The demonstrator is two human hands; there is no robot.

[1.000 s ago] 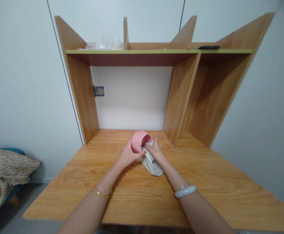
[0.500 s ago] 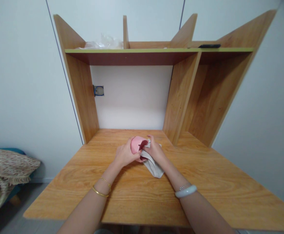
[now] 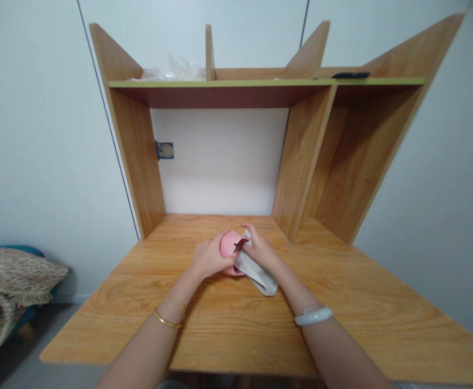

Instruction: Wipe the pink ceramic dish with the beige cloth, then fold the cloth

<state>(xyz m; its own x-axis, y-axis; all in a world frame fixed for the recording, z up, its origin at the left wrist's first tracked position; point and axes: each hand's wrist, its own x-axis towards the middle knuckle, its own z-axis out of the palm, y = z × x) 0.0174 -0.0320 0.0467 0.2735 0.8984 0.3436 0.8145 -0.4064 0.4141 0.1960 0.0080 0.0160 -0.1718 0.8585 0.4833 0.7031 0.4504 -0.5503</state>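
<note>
My left hand [image 3: 208, 257] grips a small pink cup [image 3: 228, 245], tipped on its side just above the wooden desk [image 3: 228, 319]. My right hand [image 3: 262, 250] holds a pale grey cloth [image 3: 256, 274] pressed against the cup's mouth, its loose end trailing down onto the desk. Both hands meet at the middle of the desk. Most of the cup is hidden by my fingers and the cloth.
The desk has a wooden hutch with a shelf [image 3: 236, 84] above. Crumpled clear plastic [image 3: 175, 71] lies on the shelf's left part, a flat dark object [image 3: 350, 75] on its right. A wall socket [image 3: 165, 150] sits in the back panel. A patterned blanket [image 3: 5, 281] lies at the far left.
The cup has come down closer to the desk and tipped further. My right hand has shifted the cloth across the cup's mouth.
</note>
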